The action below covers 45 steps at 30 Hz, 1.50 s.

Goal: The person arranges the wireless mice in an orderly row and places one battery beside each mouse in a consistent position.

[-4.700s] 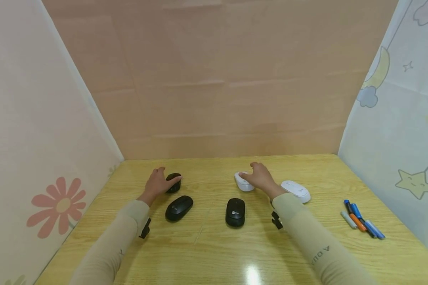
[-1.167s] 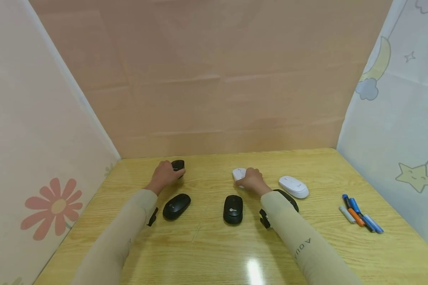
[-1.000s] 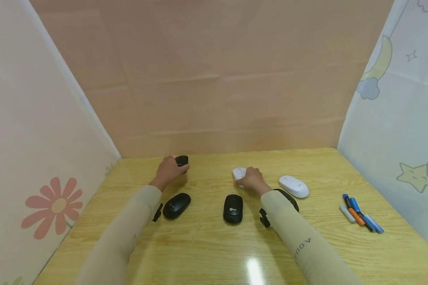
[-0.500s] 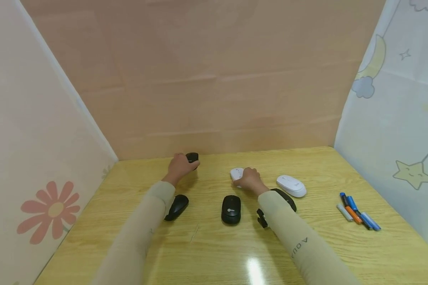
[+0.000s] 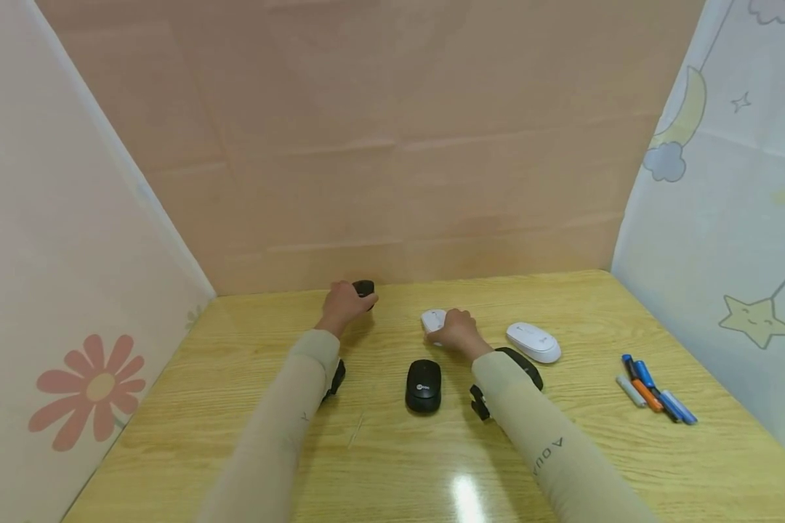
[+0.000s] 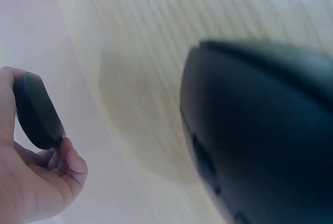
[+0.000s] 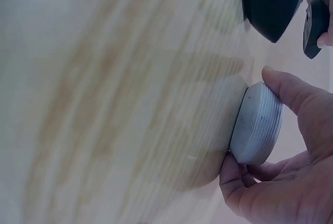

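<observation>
White mouse (image 5: 434, 319), long axis roughly fore-and-aft

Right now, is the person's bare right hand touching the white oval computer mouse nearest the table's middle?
Touching. The right wrist view shows the right hand gripping the white oval mouse, thumb against one side and fingertips against the other.

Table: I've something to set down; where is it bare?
The table is bare between the flowered wall and the left sleeve, and between the right sleeve and pens. Crowded: the middle, with left hand, right hand and mice.
</observation>
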### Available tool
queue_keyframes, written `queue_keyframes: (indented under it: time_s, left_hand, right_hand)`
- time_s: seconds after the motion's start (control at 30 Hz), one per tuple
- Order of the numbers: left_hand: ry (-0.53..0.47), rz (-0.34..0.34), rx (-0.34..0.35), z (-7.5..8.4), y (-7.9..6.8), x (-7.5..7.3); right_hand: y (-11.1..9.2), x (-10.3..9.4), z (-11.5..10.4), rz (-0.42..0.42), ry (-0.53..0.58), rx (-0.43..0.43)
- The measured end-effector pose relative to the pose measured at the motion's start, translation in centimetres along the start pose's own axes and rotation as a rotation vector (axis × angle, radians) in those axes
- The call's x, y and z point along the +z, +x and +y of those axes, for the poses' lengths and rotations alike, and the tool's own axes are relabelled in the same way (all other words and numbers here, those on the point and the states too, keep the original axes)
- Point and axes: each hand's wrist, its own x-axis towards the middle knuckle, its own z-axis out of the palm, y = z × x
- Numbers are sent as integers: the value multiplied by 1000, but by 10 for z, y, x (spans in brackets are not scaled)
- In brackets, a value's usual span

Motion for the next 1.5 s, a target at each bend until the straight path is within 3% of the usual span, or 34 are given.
queue_keyframes:
  time_s: [0.17, 0.33, 0.8, 1.2, 1.5]
  left_hand:
    - [1, -15, -38, 5, 2, 7]
    - [38, -18, -25, 10, 2, 13]
    - [96, -48, -76, 22, -4, 24]
    - [108, -60, -103, 19, 1, 33]
    - [128, -70, -97, 21, -5, 29]
  right_hand:
    - [0, 2, 0, 10, -7, -20]
    - [0, 3, -1, 10, -11, -21]
    - [-1, 3, -6, 8, -34, -37]
    - [0, 3, -5, 13, -36, -36]
    - [-4, 4, -7, 35, -31, -32]
